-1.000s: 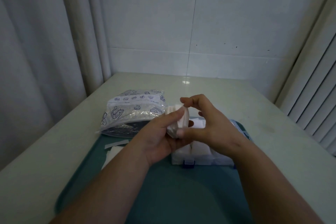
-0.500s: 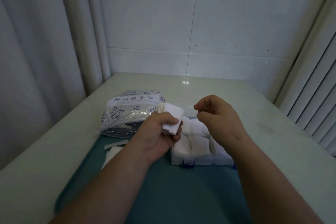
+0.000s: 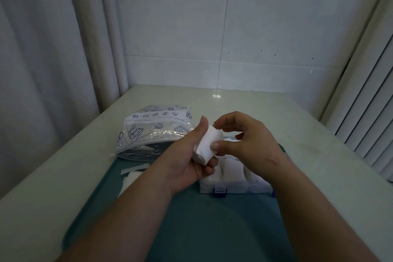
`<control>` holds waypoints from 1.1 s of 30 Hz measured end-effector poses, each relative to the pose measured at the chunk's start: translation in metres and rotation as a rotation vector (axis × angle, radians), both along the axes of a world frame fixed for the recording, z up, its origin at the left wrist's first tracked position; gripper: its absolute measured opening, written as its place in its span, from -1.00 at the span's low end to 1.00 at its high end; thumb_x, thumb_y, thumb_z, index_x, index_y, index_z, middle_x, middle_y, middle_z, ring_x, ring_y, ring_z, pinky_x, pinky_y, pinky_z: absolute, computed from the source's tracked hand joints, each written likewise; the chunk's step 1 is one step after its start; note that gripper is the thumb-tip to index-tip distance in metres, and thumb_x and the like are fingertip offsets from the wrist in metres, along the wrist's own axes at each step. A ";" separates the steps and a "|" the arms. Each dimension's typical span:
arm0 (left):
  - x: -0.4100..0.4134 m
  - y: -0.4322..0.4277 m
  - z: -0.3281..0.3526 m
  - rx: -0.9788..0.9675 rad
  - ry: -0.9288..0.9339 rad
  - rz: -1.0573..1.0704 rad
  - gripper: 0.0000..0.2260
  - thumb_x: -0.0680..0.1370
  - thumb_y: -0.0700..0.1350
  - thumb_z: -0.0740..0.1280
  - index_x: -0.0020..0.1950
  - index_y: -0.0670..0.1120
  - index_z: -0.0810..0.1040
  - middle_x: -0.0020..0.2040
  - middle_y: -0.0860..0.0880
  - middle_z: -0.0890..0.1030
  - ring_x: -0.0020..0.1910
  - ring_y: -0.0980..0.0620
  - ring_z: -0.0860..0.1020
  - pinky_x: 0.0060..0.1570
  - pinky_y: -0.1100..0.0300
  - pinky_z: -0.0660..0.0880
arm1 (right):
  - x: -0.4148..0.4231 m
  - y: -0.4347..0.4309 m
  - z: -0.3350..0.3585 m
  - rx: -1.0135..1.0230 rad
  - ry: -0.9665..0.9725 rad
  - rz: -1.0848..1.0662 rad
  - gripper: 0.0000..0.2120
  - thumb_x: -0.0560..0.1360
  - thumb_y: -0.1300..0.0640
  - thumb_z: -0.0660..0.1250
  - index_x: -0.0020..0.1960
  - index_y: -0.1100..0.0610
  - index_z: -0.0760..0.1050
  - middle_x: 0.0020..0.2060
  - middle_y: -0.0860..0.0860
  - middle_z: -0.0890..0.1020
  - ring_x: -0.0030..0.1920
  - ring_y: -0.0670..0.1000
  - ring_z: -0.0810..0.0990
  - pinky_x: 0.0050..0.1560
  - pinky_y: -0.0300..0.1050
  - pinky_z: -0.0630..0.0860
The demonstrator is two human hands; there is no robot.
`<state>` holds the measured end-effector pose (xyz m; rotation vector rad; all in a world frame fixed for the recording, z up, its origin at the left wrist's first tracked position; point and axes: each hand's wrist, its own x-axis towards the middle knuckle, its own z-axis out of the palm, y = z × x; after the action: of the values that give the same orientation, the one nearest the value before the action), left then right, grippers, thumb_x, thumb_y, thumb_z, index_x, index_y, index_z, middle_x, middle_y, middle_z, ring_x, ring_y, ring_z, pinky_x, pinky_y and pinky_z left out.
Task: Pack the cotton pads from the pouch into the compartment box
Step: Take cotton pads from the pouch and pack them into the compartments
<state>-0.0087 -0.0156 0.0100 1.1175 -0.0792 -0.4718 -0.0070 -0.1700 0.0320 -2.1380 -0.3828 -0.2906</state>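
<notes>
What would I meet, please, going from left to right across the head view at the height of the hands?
Curtain → printed pouch → left hand → stack of cotton pads → right hand → window blinds. The compartment box lies under the hands, so it is left out.

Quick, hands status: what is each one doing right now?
Left hand: holding a stack of cotton pads.
Right hand: thumb and forefinger pinching that same stack.

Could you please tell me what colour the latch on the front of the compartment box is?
The latch is blue, seen in the head view.
</notes>
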 end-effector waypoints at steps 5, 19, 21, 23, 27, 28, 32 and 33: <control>0.001 -0.001 0.000 0.057 0.003 -0.001 -0.28 0.46 0.47 0.01 -0.03 -0.15 0.57 -0.33 -0.15 0.52 -0.46 -0.01 0.40 -0.46 0.23 0.26 | -0.006 0.001 0.003 0.056 0.062 0.064 -0.53 0.37 0.16 0.53 0.16 -0.09 0.39 0.05 -0.19 0.56 -0.02 -0.29 0.52 -0.35 -0.59 0.38; -0.003 -0.001 0.001 0.089 -0.069 0.035 -0.38 0.44 0.45 0.10 0.22 0.02 0.52 -0.34 -0.13 0.55 -0.49 -0.02 0.41 -0.51 0.26 0.26 | -0.009 -0.003 0.006 0.034 0.193 0.131 -0.42 0.38 0.14 0.51 0.23 -0.13 0.25 -0.02 -0.10 0.60 -0.18 -0.31 0.58 -0.32 -0.51 0.44; 0.000 -0.001 0.000 0.069 -0.064 0.074 -0.26 0.38 0.47 0.10 0.32 -0.04 0.42 -0.28 -0.15 0.59 -0.48 -0.07 0.45 -0.51 0.24 0.34 | -0.008 -0.004 0.005 0.028 0.157 0.104 -0.43 0.36 0.08 0.53 0.21 -0.15 0.28 -0.07 -0.11 0.63 -0.13 -0.21 0.61 -0.23 -0.43 0.49; 0.003 0.000 0.000 0.050 -0.085 0.137 -0.21 0.34 0.47 0.09 0.27 -0.14 0.43 -0.20 -0.23 0.62 -0.42 -0.13 0.53 -0.48 0.18 0.44 | -0.007 -0.005 0.004 0.051 0.112 0.052 -0.46 0.35 0.03 0.54 0.19 -0.16 0.31 -0.11 -0.10 0.63 -0.10 -0.14 0.61 -0.12 -0.30 0.54; 0.007 0.005 0.001 0.128 -0.264 0.345 -0.48 0.38 0.33 0.28 0.01 -0.10 0.57 -0.16 -0.13 0.62 -0.20 -0.09 0.58 -0.26 0.07 0.51 | -0.001 -0.009 0.002 0.146 0.077 -0.032 -0.54 0.35 0.00 0.52 0.13 -0.11 0.36 -0.14 -0.06 0.64 -0.15 -0.05 0.62 -0.18 -0.23 0.57; 0.007 0.006 0.001 0.153 -0.328 0.369 -0.63 0.43 0.21 0.38 0.00 -0.06 0.59 -0.14 -0.08 0.63 -0.15 -0.06 0.59 -0.18 0.05 0.51 | 0.000 -0.009 0.001 0.143 0.071 -0.044 -0.57 0.35 -0.03 0.52 0.11 -0.10 0.38 -0.14 -0.05 0.64 -0.16 -0.02 0.61 -0.20 -0.21 0.56; 0.009 0.012 -0.004 0.287 -0.465 0.409 -0.68 0.49 -0.31 0.41 0.10 0.07 0.57 -0.01 -0.11 0.63 -0.06 -0.01 0.62 -0.11 0.16 0.55 | 0.003 -0.006 -0.004 0.122 0.102 -0.045 -0.66 0.40 0.00 0.49 0.06 -0.10 0.39 -0.08 -0.08 0.62 -0.13 -0.03 0.62 -0.15 -0.15 0.61; 0.010 0.014 -0.004 0.316 -0.480 0.421 -0.65 0.48 -0.35 0.40 0.09 0.09 0.57 -0.02 -0.09 0.63 -0.08 0.02 0.62 -0.13 0.18 0.55 | 0.003 -0.005 -0.005 0.106 0.119 -0.028 -0.69 0.43 0.01 0.46 0.07 -0.11 0.39 -0.04 -0.09 0.61 -0.10 -0.04 0.62 -0.11 -0.14 0.63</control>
<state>0.0009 -0.0021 0.0062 1.4973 -0.1878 0.1746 -0.0036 -0.1747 0.0273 -2.0461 -0.2635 -0.1941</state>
